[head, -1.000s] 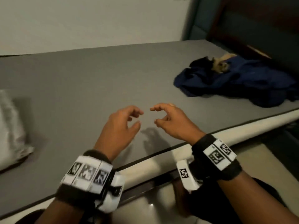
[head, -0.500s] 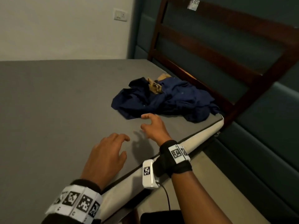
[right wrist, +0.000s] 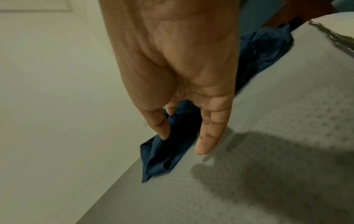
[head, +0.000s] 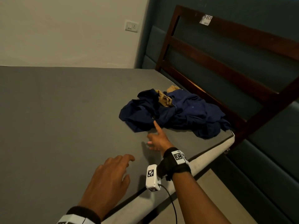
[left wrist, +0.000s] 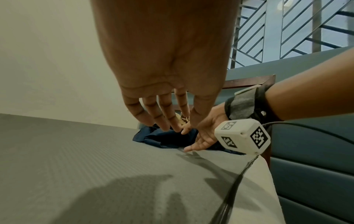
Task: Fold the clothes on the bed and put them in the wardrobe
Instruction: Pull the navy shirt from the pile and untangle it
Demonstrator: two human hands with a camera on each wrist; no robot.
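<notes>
A crumpled heap of dark blue clothes (head: pixel 174 113) lies on the grey bed (head: pixel 64 118) near the headboard, with a tan garment (head: pixel 165 98) poking out of its top. My right hand (head: pixel 157 136) is stretched out just short of the heap's near edge, fingers straight, holding nothing; in the right wrist view the fingers (right wrist: pixel 208 136) hover over a blue corner (right wrist: pixel 162 157). My left hand (head: pixel 111 173) floats above the mattress behind it, fingers relaxed and empty. In the left wrist view the blue heap (left wrist: pixel 162 139) shows beyond the fingertips (left wrist: pixel 166 119).
A dark wooden headboard frame (head: pixel 226 75) stands against teal padded wall panels (head: pixel 267 159) right of the clothes. The mattress's pale side edge (head: pixel 202 162) runs beneath my right wrist, with floor below. A wall socket (head: pixel 131 26) sits on the cream wall.
The view has swung right toward the headboard. My right hand has reached forward to the edge of the blue heap; the left hand trails behind. Both stay empty.
</notes>
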